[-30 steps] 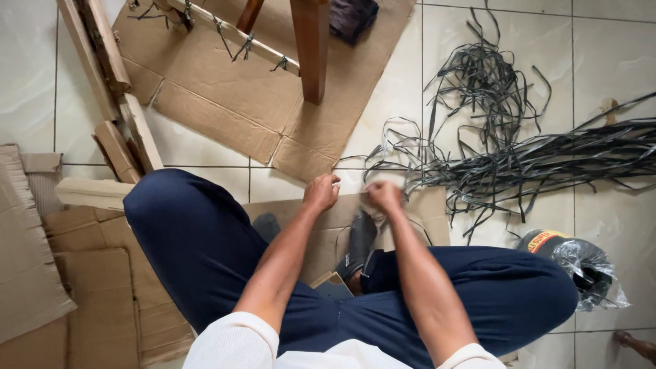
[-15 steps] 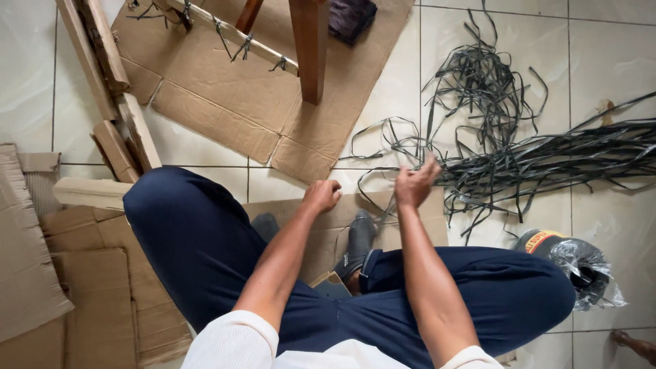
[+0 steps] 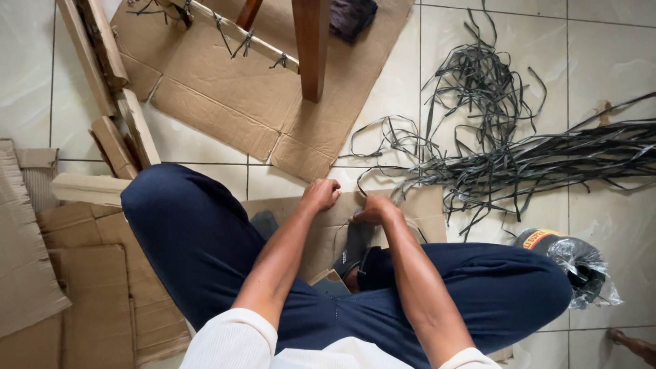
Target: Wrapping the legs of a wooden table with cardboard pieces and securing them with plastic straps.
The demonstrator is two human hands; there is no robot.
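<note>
Sat cross-legged on cardboard sheet [image 3: 321,232]. L hand [image 3: 321,195] closed in fist, R hand [image 3: 372,208] closed, pinching dark plastic strips [image 3: 506,164] lying far right.

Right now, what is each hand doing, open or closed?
Left hand: closed in a loose fist over the cardboard; anything held cannot be told.
Right hand: fingers curled down on the cardboard; grip cannot be told.

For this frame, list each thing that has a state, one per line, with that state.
left hand: closed in a fist, over the cardboard sheet on the floor
right hand: fingers curled, pressed down beside the left hand
grey strips: loose, tangled, spread over the tiles
large cardboard: unfolded, lying flat
wrapped roll: lying on its side, beside the knee
wooden leg: standing on the large cardboard
</note>
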